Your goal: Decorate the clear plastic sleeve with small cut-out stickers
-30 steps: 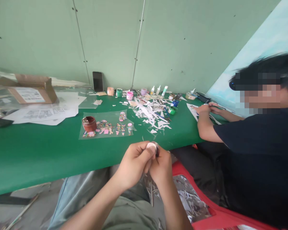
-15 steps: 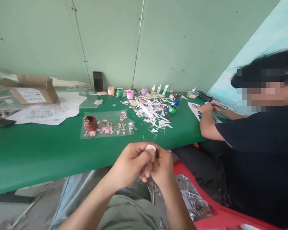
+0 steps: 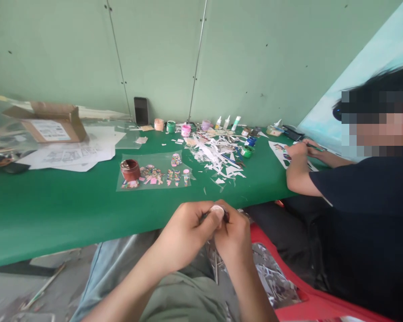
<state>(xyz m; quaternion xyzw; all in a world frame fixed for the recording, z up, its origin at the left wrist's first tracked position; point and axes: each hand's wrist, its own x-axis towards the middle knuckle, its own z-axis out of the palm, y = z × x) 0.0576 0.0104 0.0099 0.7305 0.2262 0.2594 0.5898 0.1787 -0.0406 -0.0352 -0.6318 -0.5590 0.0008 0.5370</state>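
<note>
Both hands meet above my lap, close to the table's front edge. Between my left hand [image 3: 184,232] and my right hand [image 3: 234,232] is a small piece with a rounded, whitish face [image 3: 216,208]; something dark shows beside it, and most of it is hidden by the fingers. My left thumb presses on its face, the other left fingers curled behind. The right fingers are closed around the other side. Beyond the hands, a clear plastic sheet [image 3: 154,185] carries several colourful patterned cutouts [image 3: 152,173] and a brown-red paint jar [image 3: 130,171].
White paper scraps [image 3: 215,154] lie mid-table, with paint jars [image 3: 186,130] and glue bottles [image 3: 226,121] behind. At left are a cardboard box [image 3: 50,125] and printed sheets [image 3: 74,154]. A co-worker [image 3: 362,192] sits at right, beside a red stool [image 3: 272,250].
My hands have drawn closer together and slightly right. The curled fingers that showed beneath the piece are now hidden. The whole view has shifted a little.
</note>
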